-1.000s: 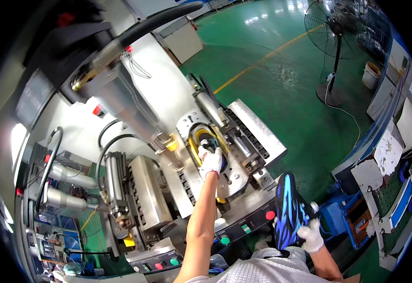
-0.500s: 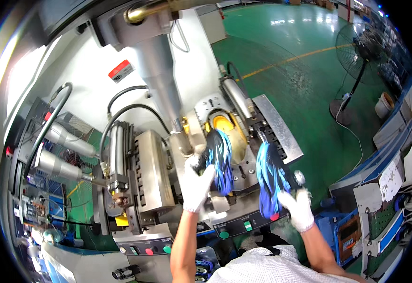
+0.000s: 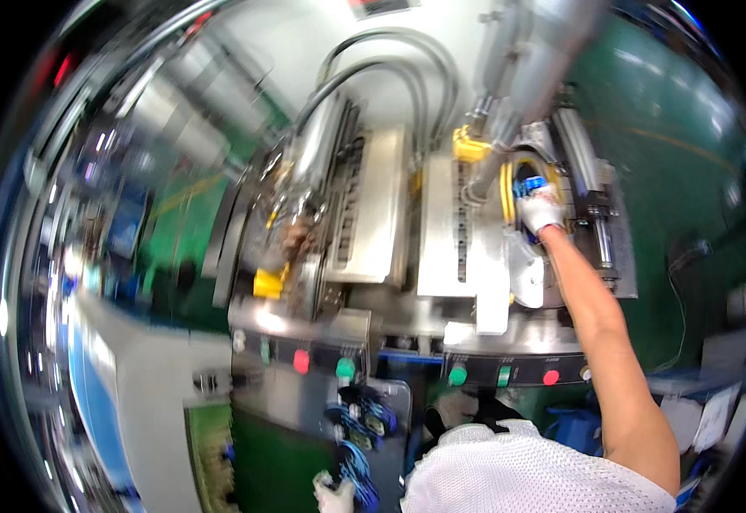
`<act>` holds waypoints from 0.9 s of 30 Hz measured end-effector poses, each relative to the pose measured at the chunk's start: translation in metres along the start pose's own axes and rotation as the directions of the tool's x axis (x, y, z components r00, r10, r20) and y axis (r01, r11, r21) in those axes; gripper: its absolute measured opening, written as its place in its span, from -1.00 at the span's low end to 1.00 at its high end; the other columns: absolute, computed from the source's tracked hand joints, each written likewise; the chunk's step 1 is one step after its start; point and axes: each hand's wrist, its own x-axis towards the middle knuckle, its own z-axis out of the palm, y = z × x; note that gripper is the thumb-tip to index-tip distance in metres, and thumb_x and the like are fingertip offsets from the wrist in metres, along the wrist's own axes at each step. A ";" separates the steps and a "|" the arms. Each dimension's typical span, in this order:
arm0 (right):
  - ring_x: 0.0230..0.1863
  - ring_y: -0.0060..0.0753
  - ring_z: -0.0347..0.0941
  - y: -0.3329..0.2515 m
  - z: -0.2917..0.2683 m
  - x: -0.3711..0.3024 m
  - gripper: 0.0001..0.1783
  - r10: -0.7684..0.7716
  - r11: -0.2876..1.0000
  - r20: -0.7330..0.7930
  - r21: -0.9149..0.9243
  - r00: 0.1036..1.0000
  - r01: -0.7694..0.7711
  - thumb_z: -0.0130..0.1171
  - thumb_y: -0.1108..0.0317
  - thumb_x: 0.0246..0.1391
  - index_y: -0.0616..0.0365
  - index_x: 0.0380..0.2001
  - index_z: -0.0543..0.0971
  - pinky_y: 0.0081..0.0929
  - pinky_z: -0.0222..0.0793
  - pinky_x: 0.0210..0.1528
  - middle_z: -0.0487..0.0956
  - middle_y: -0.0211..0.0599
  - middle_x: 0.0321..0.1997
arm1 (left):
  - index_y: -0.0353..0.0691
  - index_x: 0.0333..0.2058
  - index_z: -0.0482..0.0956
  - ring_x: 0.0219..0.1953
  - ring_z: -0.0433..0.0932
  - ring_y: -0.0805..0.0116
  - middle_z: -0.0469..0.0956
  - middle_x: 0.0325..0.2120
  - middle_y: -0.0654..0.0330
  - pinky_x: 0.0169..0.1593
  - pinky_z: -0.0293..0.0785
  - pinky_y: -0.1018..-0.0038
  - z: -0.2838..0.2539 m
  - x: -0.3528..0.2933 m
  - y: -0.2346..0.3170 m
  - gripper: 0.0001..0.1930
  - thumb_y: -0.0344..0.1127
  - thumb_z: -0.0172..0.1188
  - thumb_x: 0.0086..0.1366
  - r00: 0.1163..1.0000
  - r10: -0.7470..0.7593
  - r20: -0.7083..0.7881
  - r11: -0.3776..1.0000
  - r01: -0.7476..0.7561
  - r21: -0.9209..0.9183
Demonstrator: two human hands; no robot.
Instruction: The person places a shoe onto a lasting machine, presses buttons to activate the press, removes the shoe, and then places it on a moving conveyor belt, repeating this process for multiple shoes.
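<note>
Reaching forward to the machine's right-hand station, my right hand [image 3: 541, 210] in a white glove is closed on a blue and black shoe [image 3: 528, 185]. That shoe sits in the opening between yellow pads [image 3: 507, 195], and the glove covers part of it. Down at the lower edge, my gloved left hand [image 3: 335, 494] is at the side of a second blue and black shoe [image 3: 356, 468] and appears closed on it; motion blurs the fingers. More blue and black shoes [image 3: 361, 416] lie just beyond, on a tray [image 3: 401, 409].
Metal plates [image 3: 368, 205] and cylinders [image 3: 580, 150] fill the machine bed. Black hoses [image 3: 381, 64] arch behind it. A front panel [image 3: 527, 369] carries green and red buttons. The grey cabinet [image 3: 155, 402] stands at left.
The view has swung left. My right hand has brought its shoe into the right-hand station. My left hand has moved from the machine down to the tray area with its shoe.
</note>
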 end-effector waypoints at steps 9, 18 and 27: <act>0.27 0.15 0.44 0.000 -0.056 -0.095 -0.14 -0.414 0.893 -0.253 0.070 0.874 0.444 0.10 -0.17 0.27 0.33 0.37 0.28 -0.17 0.33 0.29 0.45 0.27 0.29 | -0.19 0.38 0.14 0.16 0.51 -0.02 0.43 0.21 -0.12 0.21 0.42 0.22 0.115 0.114 -0.032 -0.18 -0.24 0.33 0.19 0.988 -0.127 0.084 0.824 0.152 -0.546; 0.59 0.30 -0.22 -0.023 0.037 -0.407 0.24 -0.671 0.592 0.264 -0.372 0.693 0.715 0.49 0.18 -0.15 0.44 0.46 -0.03 0.07 -0.24 0.57 -0.11 0.23 0.58 | -0.31 0.44 -0.03 0.40 0.20 -0.13 0.18 0.36 -0.24 0.41 0.19 0.20 0.144 0.143 -0.068 0.03 -0.11 0.41 0.17 0.952 0.273 0.140 0.861 -0.177 -0.476; 0.62 0.08 -0.21 -0.021 0.014 -0.443 0.27 -0.495 0.669 0.406 -0.386 0.768 0.635 0.47 0.19 -0.16 0.22 0.52 -0.07 0.11 -0.11 0.51 -0.13 0.10 0.62 | -0.27 0.07 0.52 0.17 0.43 -0.12 0.48 0.12 -0.11 0.27 0.35 0.14 0.011 0.414 -0.228 -0.57 -0.25 0.26 0.25 0.876 0.417 -0.242 0.868 -0.463 -0.180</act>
